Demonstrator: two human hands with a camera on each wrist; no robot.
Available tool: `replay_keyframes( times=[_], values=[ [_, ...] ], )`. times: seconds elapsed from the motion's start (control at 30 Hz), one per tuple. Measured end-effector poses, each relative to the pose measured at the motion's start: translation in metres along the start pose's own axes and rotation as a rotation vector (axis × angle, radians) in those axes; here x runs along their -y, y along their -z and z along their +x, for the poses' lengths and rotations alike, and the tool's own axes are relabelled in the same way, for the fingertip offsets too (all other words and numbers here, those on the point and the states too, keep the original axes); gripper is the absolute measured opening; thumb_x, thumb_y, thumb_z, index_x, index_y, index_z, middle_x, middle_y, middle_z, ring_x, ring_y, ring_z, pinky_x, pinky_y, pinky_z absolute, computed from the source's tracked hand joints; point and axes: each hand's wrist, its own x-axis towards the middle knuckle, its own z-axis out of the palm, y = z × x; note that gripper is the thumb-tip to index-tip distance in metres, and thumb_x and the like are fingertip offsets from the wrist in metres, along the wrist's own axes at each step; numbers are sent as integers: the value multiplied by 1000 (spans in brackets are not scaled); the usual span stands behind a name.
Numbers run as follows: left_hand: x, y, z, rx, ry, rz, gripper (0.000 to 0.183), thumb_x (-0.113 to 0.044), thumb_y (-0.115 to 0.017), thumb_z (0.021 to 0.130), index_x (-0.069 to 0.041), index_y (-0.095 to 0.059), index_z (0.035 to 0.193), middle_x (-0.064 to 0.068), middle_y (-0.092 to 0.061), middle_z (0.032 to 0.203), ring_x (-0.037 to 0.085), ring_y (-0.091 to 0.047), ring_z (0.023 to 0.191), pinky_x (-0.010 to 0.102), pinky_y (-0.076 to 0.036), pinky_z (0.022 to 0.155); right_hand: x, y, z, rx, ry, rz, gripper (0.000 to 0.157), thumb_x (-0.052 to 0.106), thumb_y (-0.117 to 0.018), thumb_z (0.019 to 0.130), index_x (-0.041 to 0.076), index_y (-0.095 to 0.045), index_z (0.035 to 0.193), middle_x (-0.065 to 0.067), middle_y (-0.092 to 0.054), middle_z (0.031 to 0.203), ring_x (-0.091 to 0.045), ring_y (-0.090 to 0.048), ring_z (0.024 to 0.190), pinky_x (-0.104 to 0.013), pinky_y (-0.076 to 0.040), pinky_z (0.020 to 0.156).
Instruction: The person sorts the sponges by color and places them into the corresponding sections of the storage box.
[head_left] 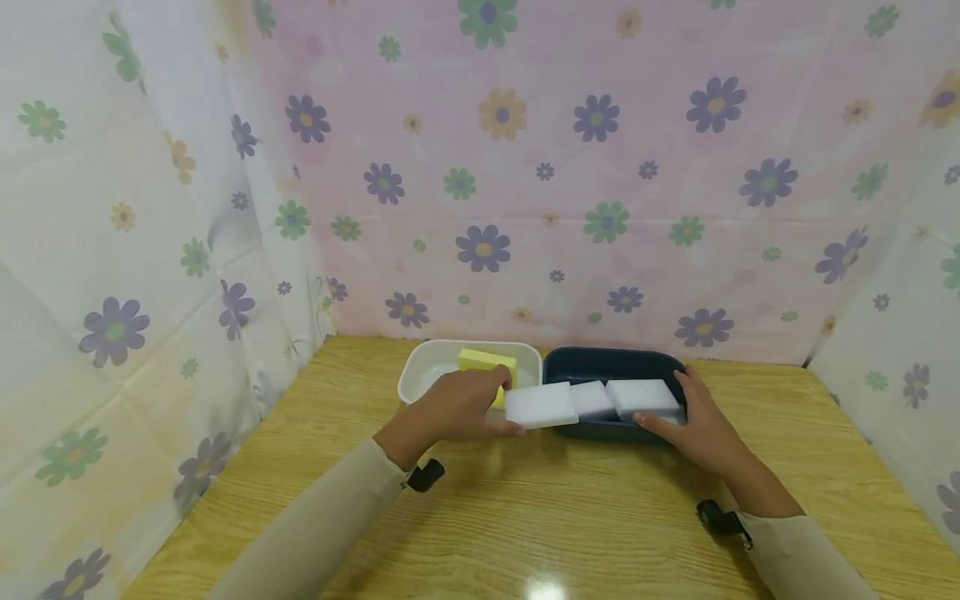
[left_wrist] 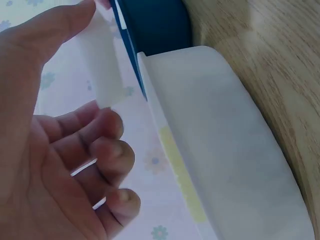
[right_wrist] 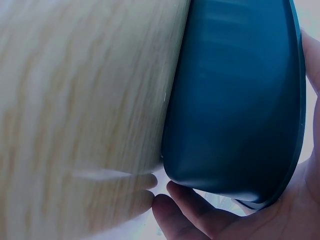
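Observation:
My left hand (head_left: 461, 406) pinches a white sponge block (head_left: 542, 406) between thumb and fingers, above the front edge where two bins meet. To its right, a second white block (head_left: 592, 401) and a third white block (head_left: 642, 397) sit in the dark blue bin (head_left: 611, 360). My right hand (head_left: 705, 429) grips the right end of the blue bin, fingers outside its wall and thumb over the rim by the third block. In the right wrist view, fingertips (right_wrist: 175, 187) touch the bin's outer end. A yellow sponge (head_left: 487, 360) stands in the white bin (head_left: 420, 367), partly behind my left hand.
Both bins stand side by side on a wooden table (head_left: 540, 517), near its back edge. Flowered cloth (head_left: 555, 167) hangs behind and at both sides. A small black device (head_left: 425, 476) is strapped at each wrist.

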Motion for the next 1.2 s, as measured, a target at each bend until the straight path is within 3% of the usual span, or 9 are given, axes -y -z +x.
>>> replay_keyframes(
  times=[0.27, 0.5, 0.93, 1.2],
  values=[
    [-6, -3, 18, -19, -33, -8, 64, -65, -78, 83, -20, -55, 122, -2, -66, 109, 11, -56, 79, 28, -47, 65, -3, -1, 2, -4, 2, 1, 121, 68, -67, 91, 5, 3, 166, -20, 18, 171, -59, -4, 153, -82, -21, 107],
    [-18, -2, 32, -26, -44, 44, 67, -69, -76, 82, -21, -54, 123, -4, -65, 111, 10, -56, 82, 27, -47, 65, -3, -1, 1, -10, 11, 0, 120, 67, -67, 91, 4, 2, 166, -21, 18, 171, -59, -4, 153, -82, -21, 107],
    [-35, -5, 67, 40, 14, 141, 72, -76, -67, 85, -22, -54, 130, -7, -62, 118, 10, -57, 88, 31, -49, 70, -5, -3, 3, -25, 21, -17, 120, 67, -68, 91, 2, -1, 166, -23, 14, 171, -59, -7, 153, -82, -21, 108],
    [-38, -7, 88, 13, 25, 145, 69, -74, -69, 84, -21, -59, 127, -5, -64, 118, 12, -57, 93, 32, -52, 76, -3, -2, 2, -26, 20, -22, 120, 68, -68, 90, 2, -1, 166, -24, 13, 171, -59, -6, 153, -82, -20, 109]
  ],
)
